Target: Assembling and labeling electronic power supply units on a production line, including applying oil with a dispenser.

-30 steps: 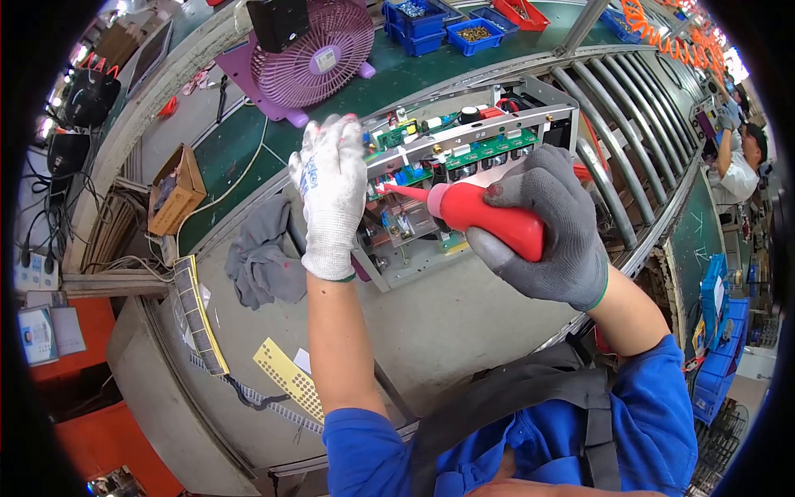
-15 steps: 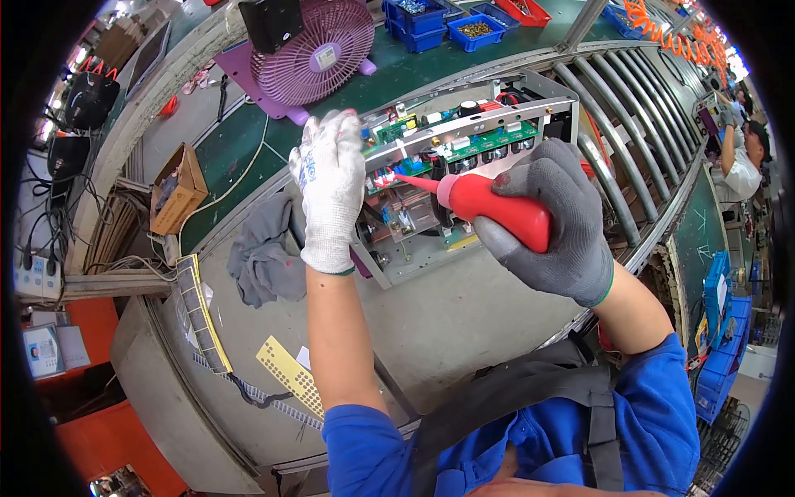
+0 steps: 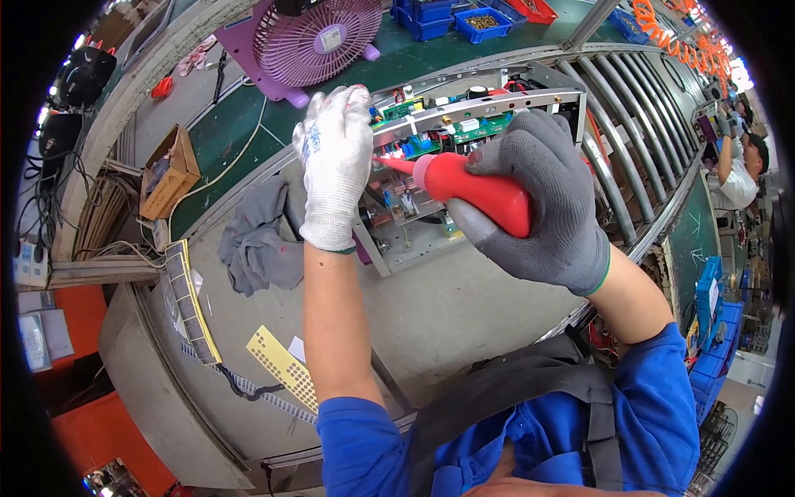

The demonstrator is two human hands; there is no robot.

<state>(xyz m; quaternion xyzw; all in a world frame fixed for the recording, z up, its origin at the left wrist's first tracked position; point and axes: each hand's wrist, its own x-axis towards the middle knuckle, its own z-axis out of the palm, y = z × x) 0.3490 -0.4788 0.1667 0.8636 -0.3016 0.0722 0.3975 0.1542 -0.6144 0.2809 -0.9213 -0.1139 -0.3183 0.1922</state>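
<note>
My right hand (image 3: 551,203), in a grey glove, is wrapped round a red squeeze bottle (image 3: 484,195). The bottle lies tilted, its thin nozzle pointing left over the small coloured connectors on a green circuit board (image 3: 422,145). The nozzle tip is close beside my left hand (image 3: 338,157); whether it touches anything, I cannot tell. In a white glove, my left hand is closed over the left end of an open metal chassis (image 3: 530,101), its fingertips bent over the far side. Boards, wires and capacitors fill the chassis, and my hands cover part of it.
Behind the chassis stands a purple fan (image 3: 319,41); blue bins (image 3: 480,26) of small parts are farther back. Metal rollers (image 3: 638,149) run along the right. A grey cloth (image 3: 263,240) and a cardboard box (image 3: 170,174) lie left. Another person (image 3: 737,178) is at far right.
My right hand has moved the bottle left, bringing its nozzle tip closer to my left hand. My left hand stays at the chassis end. The whole view has shifted slightly.
</note>
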